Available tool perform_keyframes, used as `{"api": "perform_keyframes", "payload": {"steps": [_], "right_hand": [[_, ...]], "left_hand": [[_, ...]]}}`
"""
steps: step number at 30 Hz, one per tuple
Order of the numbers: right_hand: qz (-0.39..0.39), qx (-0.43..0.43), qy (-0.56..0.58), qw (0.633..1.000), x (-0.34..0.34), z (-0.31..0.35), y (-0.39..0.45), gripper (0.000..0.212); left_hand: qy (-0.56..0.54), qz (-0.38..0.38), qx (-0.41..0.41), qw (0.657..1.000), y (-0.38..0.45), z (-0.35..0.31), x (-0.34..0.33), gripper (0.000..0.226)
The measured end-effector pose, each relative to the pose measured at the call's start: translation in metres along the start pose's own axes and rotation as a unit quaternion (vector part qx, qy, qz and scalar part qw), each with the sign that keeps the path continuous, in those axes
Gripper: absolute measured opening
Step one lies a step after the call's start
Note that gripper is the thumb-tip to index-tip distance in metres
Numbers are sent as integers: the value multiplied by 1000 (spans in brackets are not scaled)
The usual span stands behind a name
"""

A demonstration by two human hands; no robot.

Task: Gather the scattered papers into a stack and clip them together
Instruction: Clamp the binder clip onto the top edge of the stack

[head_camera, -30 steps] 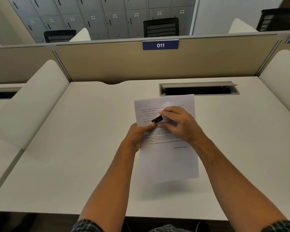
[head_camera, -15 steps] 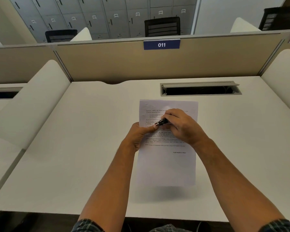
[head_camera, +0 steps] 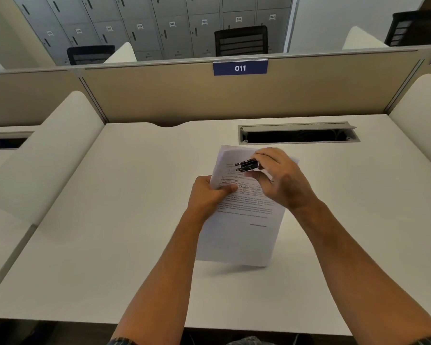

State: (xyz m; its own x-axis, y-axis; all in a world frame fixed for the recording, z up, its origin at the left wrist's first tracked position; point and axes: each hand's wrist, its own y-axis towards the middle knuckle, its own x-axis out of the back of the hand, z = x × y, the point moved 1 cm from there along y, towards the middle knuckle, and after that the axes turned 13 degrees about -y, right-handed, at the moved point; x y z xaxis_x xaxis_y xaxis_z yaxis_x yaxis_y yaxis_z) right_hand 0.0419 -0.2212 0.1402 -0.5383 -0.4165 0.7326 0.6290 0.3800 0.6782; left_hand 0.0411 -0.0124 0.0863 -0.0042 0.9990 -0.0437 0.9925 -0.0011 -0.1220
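Observation:
A stack of white printed papers (head_camera: 237,235) is held tilted above the white desk (head_camera: 110,220), its lower edge near the surface. My left hand (head_camera: 207,195) grips the stack's left edge, thumb on the printed side. My right hand (head_camera: 276,180) pinches a black binder clip (head_camera: 246,165) between thumb and fingers over the upper part of the top sheet. The clip's jaws point left toward the stack's upper left corner. I cannot tell whether the clip bites the paper.
An open grey cable slot (head_camera: 296,134) is set into the desk behind the papers. A tan partition with a blue "011" label (head_camera: 240,68) closes the back. White side dividers (head_camera: 47,150) stand at left and right.
The stack's top has tipped away and to the right. My right hand has lifted the clip up the sheet, away from my left thumb, and the clip now shows more fully.

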Motion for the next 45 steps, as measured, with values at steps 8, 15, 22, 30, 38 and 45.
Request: {"api": "perform_keyframes", "payload": {"steps": [8,15,22,30,38,45], "right_hand": [[29,47,-61,997,10,-19,10,33],[-5,-1,-38,999,0,2,-4,22],[109,-344,213,908,-18,24,-11,20],[43,-500,291,815,-30,20,-8,32],[21,-447,287,847,-31,22,-4,22],[69,-356,286,887,-28,20,4,27]], "left_hand": [[29,-32,-21,999,1,-1,-8,17],[-102,-19,-8,995,-3,-5,-7,40],[-2,-21,-102,995,-7,-12,-14,81],[94,27,-136,986,-9,-13,-20,63],[42,6,-108,993,-2,-14,-20,25],[28,3,-108,994,0,-16,-20,16]]}}
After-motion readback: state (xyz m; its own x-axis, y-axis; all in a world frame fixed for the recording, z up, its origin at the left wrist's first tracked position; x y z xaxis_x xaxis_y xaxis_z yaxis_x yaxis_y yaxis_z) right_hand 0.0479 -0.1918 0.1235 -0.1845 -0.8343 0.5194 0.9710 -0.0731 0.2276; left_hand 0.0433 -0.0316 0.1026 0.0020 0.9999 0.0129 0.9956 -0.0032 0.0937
